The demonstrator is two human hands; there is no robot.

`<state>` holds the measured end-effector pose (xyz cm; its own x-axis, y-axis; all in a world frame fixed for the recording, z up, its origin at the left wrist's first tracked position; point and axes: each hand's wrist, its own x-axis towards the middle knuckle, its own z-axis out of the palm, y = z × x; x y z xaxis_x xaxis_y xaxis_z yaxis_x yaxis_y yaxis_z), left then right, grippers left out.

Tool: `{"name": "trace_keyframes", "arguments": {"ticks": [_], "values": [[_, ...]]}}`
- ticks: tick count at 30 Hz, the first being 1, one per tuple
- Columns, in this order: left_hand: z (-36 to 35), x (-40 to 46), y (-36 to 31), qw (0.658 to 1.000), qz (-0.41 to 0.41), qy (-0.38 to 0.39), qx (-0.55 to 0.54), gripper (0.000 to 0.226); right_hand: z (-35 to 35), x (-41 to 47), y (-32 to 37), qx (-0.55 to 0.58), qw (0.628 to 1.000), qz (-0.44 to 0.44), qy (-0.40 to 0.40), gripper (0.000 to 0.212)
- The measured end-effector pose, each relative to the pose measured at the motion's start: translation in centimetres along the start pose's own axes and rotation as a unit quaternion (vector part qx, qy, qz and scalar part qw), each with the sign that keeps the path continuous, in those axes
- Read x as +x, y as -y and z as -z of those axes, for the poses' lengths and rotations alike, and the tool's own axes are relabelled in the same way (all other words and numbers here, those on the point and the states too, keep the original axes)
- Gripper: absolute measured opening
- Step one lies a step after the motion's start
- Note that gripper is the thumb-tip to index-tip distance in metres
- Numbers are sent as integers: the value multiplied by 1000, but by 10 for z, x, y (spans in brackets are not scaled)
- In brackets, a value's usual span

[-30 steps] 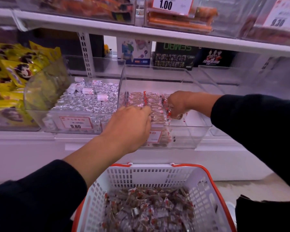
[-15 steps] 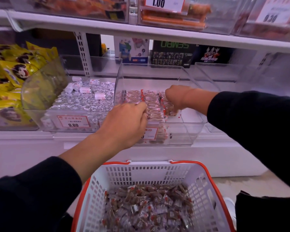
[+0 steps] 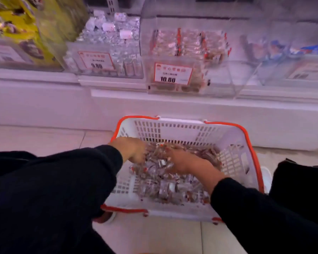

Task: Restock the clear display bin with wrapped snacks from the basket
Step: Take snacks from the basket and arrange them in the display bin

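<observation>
Both hands down in white basket on floor, amid loose wrapped snacks. Left hand fingers curled into pile, seemingly pinching snacks; blur hides exact grip. Right hand buried knuckles-up in pile, grip state cannot tell. Clear display bin on shelf above basket, part-filled, price tag 10.80.

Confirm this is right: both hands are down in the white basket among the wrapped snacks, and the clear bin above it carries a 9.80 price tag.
Not quite. The head view shows both hands, left and right, in the white basket among the wrapped snacks, but the clear bin above it carries a price tag reading 10.80.
</observation>
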<state>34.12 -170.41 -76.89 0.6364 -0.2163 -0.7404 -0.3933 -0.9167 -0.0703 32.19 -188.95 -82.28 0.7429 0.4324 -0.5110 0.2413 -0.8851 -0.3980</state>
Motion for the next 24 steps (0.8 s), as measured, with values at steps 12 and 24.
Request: {"name": "trace_keyframes", "arguments": {"ticks": [12,24], "values": [[-167,114,-72,840,149,15,-522,66,-150,45,-70,130,973,-191,-30,123],[-177,120,-75,892,81,43,-444,29,-131,55,-72,177,982,-55,-21,21]]}}
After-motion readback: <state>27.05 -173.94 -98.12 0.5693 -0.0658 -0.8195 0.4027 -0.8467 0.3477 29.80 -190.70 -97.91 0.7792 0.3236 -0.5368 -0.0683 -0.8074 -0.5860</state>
